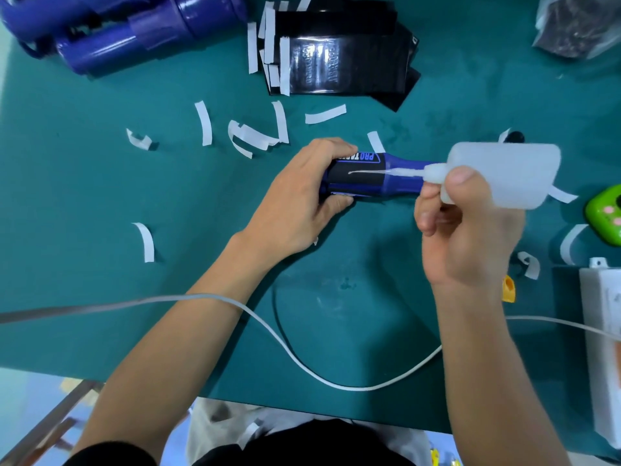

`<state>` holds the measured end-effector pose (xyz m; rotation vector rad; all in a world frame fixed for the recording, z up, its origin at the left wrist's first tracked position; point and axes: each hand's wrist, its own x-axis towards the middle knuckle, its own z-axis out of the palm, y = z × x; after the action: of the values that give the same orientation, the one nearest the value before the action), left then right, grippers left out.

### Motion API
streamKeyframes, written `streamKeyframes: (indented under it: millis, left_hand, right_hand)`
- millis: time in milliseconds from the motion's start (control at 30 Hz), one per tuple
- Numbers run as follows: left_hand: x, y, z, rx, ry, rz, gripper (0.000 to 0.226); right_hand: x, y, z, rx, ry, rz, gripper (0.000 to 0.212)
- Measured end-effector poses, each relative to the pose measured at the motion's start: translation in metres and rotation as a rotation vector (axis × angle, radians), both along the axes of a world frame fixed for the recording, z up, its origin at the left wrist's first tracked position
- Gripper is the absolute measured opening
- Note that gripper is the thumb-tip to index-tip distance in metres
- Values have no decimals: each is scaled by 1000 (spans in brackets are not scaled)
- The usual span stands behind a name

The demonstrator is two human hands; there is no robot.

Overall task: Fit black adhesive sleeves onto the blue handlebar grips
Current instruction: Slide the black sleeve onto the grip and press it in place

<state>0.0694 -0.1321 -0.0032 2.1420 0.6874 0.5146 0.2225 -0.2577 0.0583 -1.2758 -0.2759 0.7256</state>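
A blue handlebar handle [405,187] bearing a black adhesive sleeve [356,183] is held over the teal worktop [100,196] by the left grip [295,200], curled round its end. A translucent white squeeze bottle [510,173] is clasped in the right grip [470,237], nozzle [400,171] laid on the sleeve.

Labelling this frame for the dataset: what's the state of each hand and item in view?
left hand, grips blue grip
right hand, holds squeeze bottle, nozzle touching black sleeve
blue grip, lying sideways, black sleeve wrapped round its middle
sleeve stack, flat, white strips attached
backing strips, peeled, scattered loose
spare grips, piled far left
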Motion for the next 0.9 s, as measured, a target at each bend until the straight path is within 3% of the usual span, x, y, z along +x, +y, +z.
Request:
streamKeyframes:
  millis: [167,267,333,667,900]
  left_hand:
    - [2,1,2,-16,8,-2,57]
    - [1,1,1,-5,13,4,57]
    - [1,1,0,-3,13,7,57]
    - [1,3,-1,-6,7,12,58]
    - [2,3,-2,9,0,6,57]
  right_hand:
    - [-5,-3,-16,-11,-421,98,11]
    - [-12,-6,-22,-29,-622,116,40]
    - [-18,-3,-16,28,-692,127,44]
    - [-22,0,-17,121,-684,156,29]
    - [-21,3,-20,128,-688,172,34]
